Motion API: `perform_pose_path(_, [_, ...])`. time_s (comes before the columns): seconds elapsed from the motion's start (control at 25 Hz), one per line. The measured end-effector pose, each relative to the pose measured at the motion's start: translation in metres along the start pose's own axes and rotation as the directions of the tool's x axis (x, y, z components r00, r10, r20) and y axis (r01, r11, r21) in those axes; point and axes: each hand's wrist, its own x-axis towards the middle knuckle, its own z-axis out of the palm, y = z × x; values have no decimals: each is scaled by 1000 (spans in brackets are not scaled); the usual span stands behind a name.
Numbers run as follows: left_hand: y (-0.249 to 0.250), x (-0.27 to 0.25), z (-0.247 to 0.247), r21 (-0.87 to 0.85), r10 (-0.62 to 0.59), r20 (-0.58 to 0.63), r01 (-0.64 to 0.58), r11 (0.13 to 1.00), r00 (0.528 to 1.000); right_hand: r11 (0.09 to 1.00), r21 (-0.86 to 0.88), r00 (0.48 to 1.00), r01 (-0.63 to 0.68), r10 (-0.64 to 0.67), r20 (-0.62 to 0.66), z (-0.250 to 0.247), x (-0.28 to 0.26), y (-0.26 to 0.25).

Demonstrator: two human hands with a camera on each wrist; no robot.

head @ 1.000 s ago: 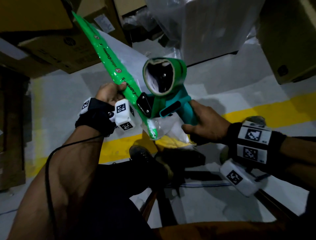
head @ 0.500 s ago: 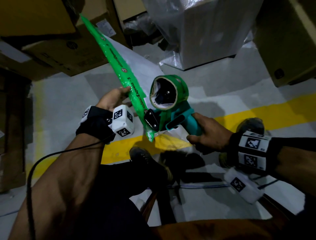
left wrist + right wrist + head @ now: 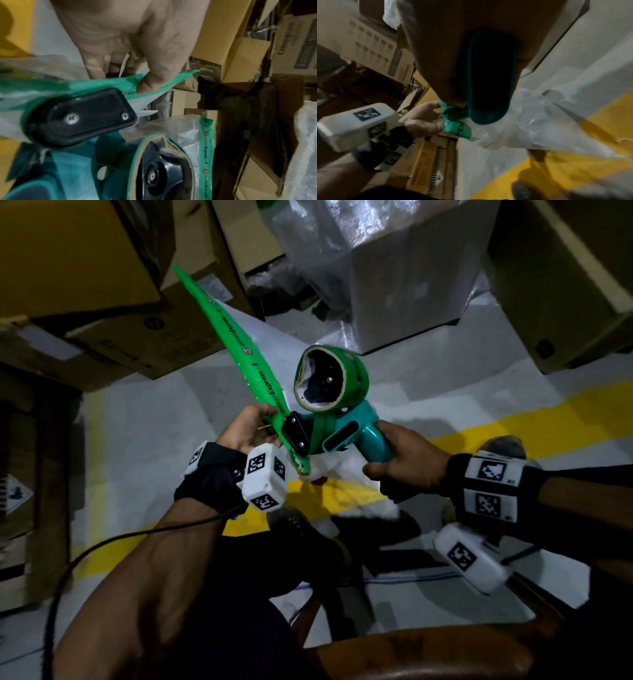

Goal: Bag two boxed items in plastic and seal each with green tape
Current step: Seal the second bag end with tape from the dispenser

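A flat plastic-bagged package (image 3: 337, 470) stands edge-on between my hands, with a long strip of green tape (image 3: 236, 337) running along its upper edge. My left hand (image 3: 248, 429) pinches that taped edge, and the thumb (image 3: 154, 79) presses on the green tape (image 3: 164, 86). My right hand (image 3: 407, 472) grips the teal handle of the tape dispenser (image 3: 370, 433). Its black head (image 3: 297, 433) sits against the tape right beside my left thumb. The green tape roll (image 3: 356, 378) is mounted on top. In the right wrist view the handle (image 3: 489, 75) fills my palm above the bag (image 3: 530, 121).
A large plastic-wrapped box (image 3: 394, 285) with a green tape seam (image 3: 206, 148) stands on the floor ahead. Cardboard boxes (image 3: 113, 344) are stacked at left and far right. A yellow floor line (image 3: 534, 422) crosses below. My shoe (image 3: 301, 529) and a wooden chair edge (image 3: 421, 652) lie underneath.
The package, dispenser and both hands have dropped lower in the view. My left hand's pinch now sits closer to the dispenser's black head.
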Motion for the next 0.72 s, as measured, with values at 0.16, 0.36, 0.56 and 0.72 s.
perform_pose_path(0.16, [20,-7,-2,98,40,-25,-37,995,999,999,42,999,34,-33,-24,5,1,-16])
perform_pose_path(0.36, [11,-5,1,169,-4,-1,4,986,1000,1000,21,1000,6,-6,-22,10,-2,-16])
perform_pose_path(0.56, [7,-4,9,147,-4,-25,7,989,1000,1000,0,1000,-4,4,-27,9,2,-16])
perform_pose_path(0.72, [5,-1,9,165,-53,27,47,985,998,999,31,1000,-18,18,-21,10,3,-16])
